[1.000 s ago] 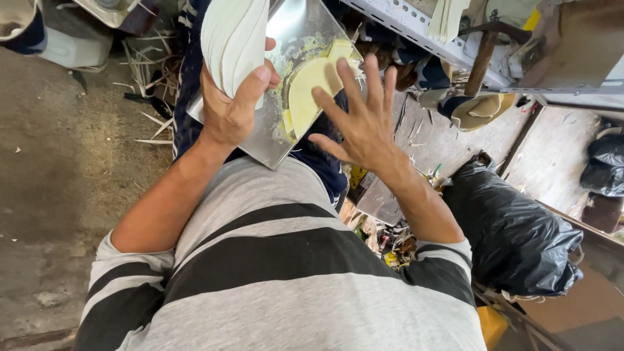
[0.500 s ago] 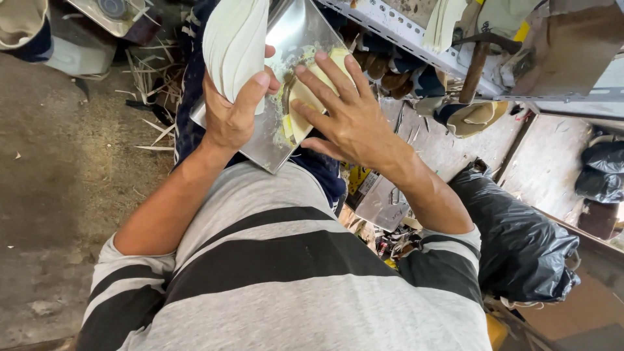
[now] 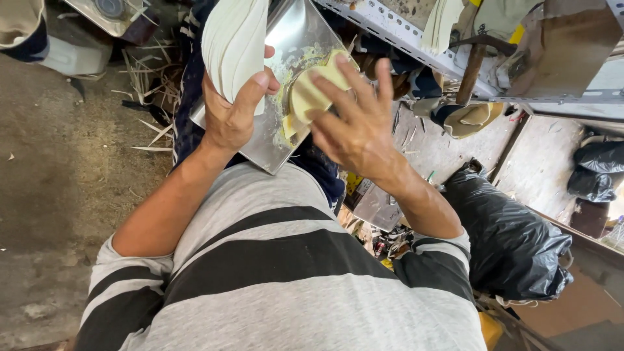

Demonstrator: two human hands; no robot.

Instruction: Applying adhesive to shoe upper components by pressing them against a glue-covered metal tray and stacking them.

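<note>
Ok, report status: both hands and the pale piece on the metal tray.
Left hand gripping stack of white pieces. Right hand open, fingers pressing pale piece on metal tray. Nothing in the way.

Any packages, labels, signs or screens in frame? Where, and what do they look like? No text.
Black plastic bag: right of the person, on the floor, bulging and glossy.
Second black bag: far right edge, smaller, dark.
Printed yellow pack: under the right forearm, mostly hidden.
No signs or screens visible.
</note>
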